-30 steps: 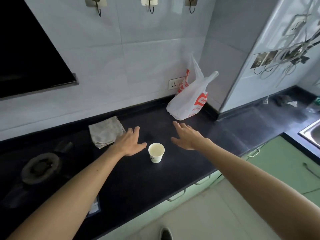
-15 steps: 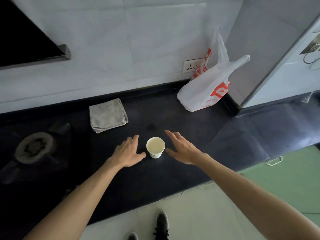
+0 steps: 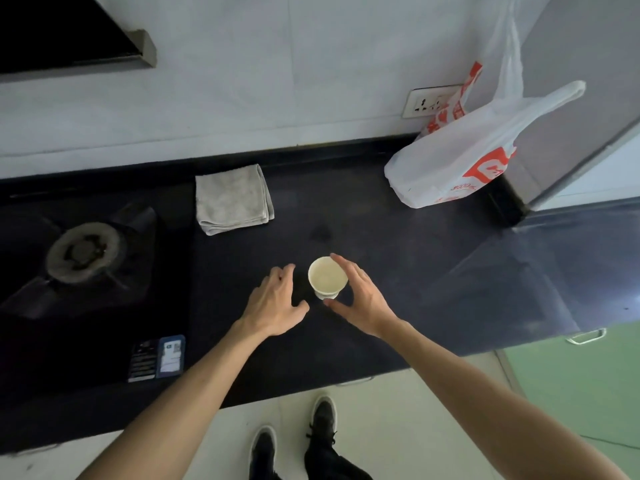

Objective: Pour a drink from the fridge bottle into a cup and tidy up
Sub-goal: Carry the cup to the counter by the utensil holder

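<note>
A small white paper cup (image 3: 327,279) stands upright on the black countertop (image 3: 398,271), with pale liquid inside. My right hand (image 3: 360,299) curves around the cup's right side: the index finger lies along the rim and the thumb sits by the base. The fingers are spread and the cup rests on the counter. My left hand (image 3: 277,303) hovers palm down just left of the cup, fingers apart, not touching it. No bottle is in view.
A folded grey cloth (image 3: 232,199) lies behind the cup to the left. A gas burner (image 3: 83,251) sits at far left. A white and red plastic bag (image 3: 460,164) leans in the back right corner below a wall socket (image 3: 426,102). Green cabinet fronts (image 3: 581,382) are at lower right.
My head has tilted down over the counter. My right hand has closed in from beside the cup to curve around it. My left hand stays just left of the cup.
</note>
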`<state>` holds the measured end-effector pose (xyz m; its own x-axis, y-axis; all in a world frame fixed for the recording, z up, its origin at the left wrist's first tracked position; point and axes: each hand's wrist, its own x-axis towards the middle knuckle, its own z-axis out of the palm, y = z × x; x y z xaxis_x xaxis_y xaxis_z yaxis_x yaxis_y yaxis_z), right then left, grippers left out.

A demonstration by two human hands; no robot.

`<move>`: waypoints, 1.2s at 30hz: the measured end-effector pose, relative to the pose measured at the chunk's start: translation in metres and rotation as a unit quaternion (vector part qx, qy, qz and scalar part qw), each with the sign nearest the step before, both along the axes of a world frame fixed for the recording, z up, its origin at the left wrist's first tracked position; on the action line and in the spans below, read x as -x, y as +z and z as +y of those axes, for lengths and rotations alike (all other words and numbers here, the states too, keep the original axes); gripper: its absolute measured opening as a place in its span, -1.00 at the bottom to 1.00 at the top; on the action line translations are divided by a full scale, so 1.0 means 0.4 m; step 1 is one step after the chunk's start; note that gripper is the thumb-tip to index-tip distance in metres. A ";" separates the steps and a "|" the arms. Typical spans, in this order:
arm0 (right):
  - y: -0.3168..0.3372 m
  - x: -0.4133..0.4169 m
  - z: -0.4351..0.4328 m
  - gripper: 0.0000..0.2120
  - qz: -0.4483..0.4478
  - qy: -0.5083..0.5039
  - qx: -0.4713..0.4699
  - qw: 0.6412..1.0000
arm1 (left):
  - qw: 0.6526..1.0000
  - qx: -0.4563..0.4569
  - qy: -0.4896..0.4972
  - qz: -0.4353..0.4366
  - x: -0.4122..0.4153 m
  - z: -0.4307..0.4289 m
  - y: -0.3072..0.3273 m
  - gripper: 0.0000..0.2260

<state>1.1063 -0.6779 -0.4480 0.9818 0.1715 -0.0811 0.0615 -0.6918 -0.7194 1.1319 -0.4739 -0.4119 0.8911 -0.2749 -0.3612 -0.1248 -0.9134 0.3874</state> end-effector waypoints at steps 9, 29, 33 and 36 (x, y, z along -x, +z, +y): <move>0.022 -0.016 0.039 -0.31 -0.027 -0.075 -0.104 0.991 | 0.960 0.158 0.195 0.121 -0.017 -0.006 0.013 -0.59; 0.376 -0.183 0.040 -0.28 -0.134 -0.003 -0.167 0.977 | 0.647 0.623 0.372 0.234 -0.139 -0.020 0.328 -0.49; 0.429 -0.227 0.041 -0.30 -0.149 0.014 -0.182 0.972 | 0.622 0.656 0.363 0.225 -0.164 -0.025 0.369 -0.49; 0.458 -0.254 0.045 -0.30 -0.154 0.031 -0.185 0.970 | 0.589 0.687 0.366 0.217 -0.174 -0.022 0.391 -0.49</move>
<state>1.2078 -0.6598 -0.2647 0.9365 0.1932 0.2927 0.3464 -0.3784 -0.8584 1.2017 -0.4827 -0.2554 0.8586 -0.1730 -0.4826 0.4901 0.5529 0.6738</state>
